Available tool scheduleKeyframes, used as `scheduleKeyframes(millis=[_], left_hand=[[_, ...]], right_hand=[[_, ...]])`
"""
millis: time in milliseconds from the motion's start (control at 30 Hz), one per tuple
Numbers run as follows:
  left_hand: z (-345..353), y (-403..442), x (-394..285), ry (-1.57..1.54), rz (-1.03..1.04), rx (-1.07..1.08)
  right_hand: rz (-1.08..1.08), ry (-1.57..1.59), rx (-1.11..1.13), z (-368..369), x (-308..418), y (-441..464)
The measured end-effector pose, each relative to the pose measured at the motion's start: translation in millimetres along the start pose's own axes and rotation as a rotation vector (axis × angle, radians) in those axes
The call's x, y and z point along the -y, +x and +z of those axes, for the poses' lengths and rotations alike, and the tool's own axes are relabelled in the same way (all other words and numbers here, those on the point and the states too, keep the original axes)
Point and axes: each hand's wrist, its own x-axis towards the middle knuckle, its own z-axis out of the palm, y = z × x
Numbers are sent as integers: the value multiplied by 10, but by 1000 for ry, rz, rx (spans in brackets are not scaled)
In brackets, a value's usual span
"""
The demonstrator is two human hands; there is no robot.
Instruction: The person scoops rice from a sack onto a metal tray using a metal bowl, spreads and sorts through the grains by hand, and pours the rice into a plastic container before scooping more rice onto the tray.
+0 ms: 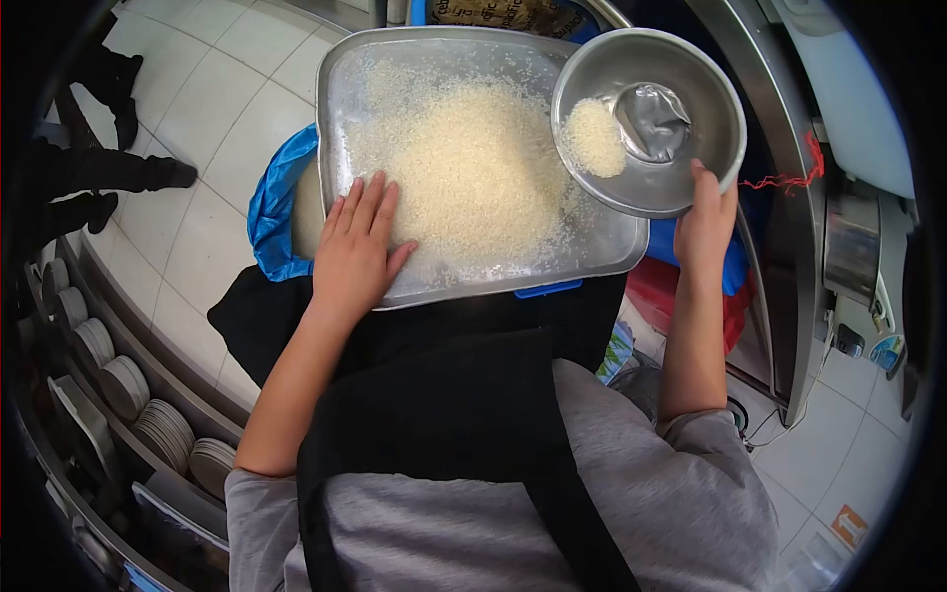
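Observation:
A wide metal tray lies in front of me with a heap of white rice spread over it. My left hand rests palm down at the tray's near left corner, fingers stretched out at the edge of the rice. In my right hand is the rim of a steel bowl, gripped over the tray's right side. The bowl is tipped so that its inside shows. A small pile of rice sits in it, beside a shiny silvery piece that I cannot make out.
An open blue bag stands against the tray's left side. Stacks of plates fill a shelf at the lower left. Other people's legs stand on the tiled floor at the left. Red string hangs near a metal frame at the right.

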Motion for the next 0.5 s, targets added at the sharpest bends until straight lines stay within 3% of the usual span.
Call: scheduleKeyframes(millis=[33,167,300,333,367,433,467,500], left_hand=[[0,-12,3,2,-5,2],[-1,1,-4,7,8,-6],[0,-4,0,9,10,-12],[0,-8,0,9,12,-11],[2,-9,1,5,10,-9],[2,4,-1,1,4,-9],[-1,2,-2,1,5,-10],[-3,-2,-1,1,8,-11]], right_hand=[[82,125,-16,5,8,-10],[-177,-255,41,49,-66,20],[22,-31,40,-10,-86,32],[-149,-224,27,11,-111,38],[-149,-226,24,4,-102,27],[-38,-87,14,0,-85,17],[121,70,6,-41,-114,43],[123,71,6,9,-77,23]])
